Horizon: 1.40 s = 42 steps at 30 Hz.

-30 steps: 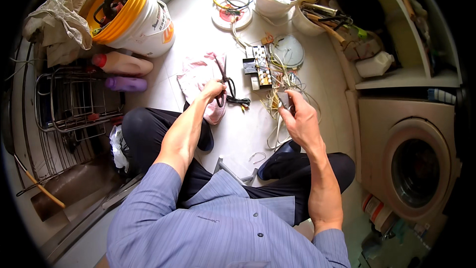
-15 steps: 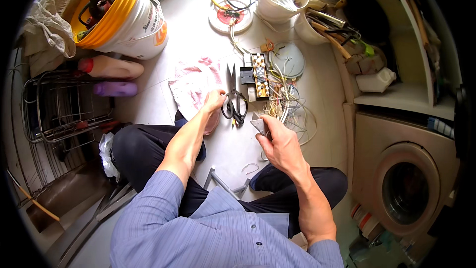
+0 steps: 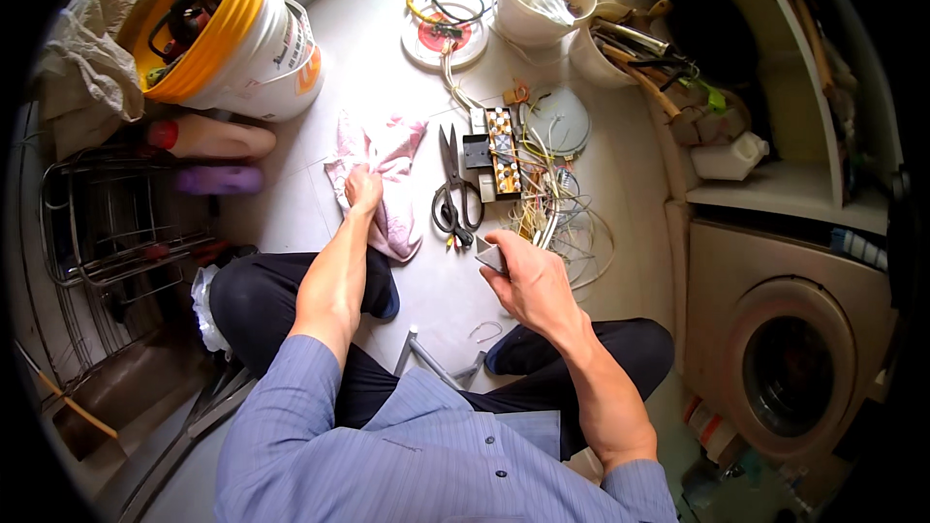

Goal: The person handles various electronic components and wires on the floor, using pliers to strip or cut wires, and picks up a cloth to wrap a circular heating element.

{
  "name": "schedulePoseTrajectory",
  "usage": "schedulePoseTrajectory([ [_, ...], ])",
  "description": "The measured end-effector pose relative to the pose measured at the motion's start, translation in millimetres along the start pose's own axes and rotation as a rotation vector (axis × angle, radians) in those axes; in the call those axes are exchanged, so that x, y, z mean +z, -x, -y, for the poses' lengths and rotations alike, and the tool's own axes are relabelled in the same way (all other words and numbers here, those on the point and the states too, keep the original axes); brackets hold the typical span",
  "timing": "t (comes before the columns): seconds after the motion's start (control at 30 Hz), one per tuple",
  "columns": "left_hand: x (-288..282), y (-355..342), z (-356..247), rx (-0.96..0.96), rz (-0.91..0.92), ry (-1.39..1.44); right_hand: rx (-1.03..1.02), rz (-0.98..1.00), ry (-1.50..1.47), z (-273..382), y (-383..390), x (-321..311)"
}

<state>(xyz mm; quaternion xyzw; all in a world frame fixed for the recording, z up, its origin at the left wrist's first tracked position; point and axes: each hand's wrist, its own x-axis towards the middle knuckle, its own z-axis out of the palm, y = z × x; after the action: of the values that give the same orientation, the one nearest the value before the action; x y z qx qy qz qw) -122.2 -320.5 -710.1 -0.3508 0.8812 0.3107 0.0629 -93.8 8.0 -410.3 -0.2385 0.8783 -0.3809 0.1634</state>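
My left hand (image 3: 363, 186) is closed on the pink cloth (image 3: 392, 228) on the floor. Black scissors (image 3: 451, 174) lie to its right, blades pointing away from me, with short black cables at the handles. My right hand (image 3: 523, 276) grips a small grey angular piece (image 3: 489, 254), its thumb against it. Beyond that hand is an opened electrical unit (image 3: 502, 150) with a checkered strip and a dark casing, beside a tangle of pale wires (image 3: 557, 218). A clear round disc (image 3: 554, 121) rests behind the wires.
White-and-yellow bucket (image 3: 252, 68), bottles (image 3: 218, 138) and wire rack (image 3: 102, 218) line the left. Two white pails (image 3: 542, 19) and a red-white disc with cable (image 3: 441, 44) are at the back. Shelving (image 3: 775, 189) and a washing machine (image 3: 775, 349) bound the right. My legs frame the near floor.
My left hand has left the scissors, now lying flat, and moved left onto the cloth, gripping it. My right hand has shifted left and nearer me, still holding the grey piece.
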Motion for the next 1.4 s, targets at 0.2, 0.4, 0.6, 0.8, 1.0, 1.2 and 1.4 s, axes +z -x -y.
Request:
schedulePoseTrajectory([
  [0.2,-88.7,-10.8,-54.8,-0.07,0.12,0.693,-0.037,-0.1,0.022,-0.8,-10.8,-6.5],
  [0.4,-202.1,74.5,-169.7,0.35,0.602,0.825,0.324,-0.188,-0.542,-3.8,-31.5,-25.4],
  [0.6,-236.5,175.0,-204.5,0.545,0.894,0.588,0.206,-0.351,-1.048,-19.7,-23.0,-41.3],
  [0.8,-213.3,198.0,-190.1,0.421,0.695,0.85,0.152,-0.644,-0.976,-9.7,10.4,-59.3],
  [1.0,-215.5,182.5,-199.9,0.321,0.44,1.371,0.148,-1.048,-0.774,-10.1,84.4,-133.4],
  [1.2,-237.7,205.0,-220.7,0.656,0.364,1.297,0.031,-1.194,-0.428,52.1,151.2,-179.1],
  [1.4,-293.0,267.5,-251.6,0.861,0.197,1.085,0.09,-1.342,-0.226,117.3,219.0,-201.5],
])
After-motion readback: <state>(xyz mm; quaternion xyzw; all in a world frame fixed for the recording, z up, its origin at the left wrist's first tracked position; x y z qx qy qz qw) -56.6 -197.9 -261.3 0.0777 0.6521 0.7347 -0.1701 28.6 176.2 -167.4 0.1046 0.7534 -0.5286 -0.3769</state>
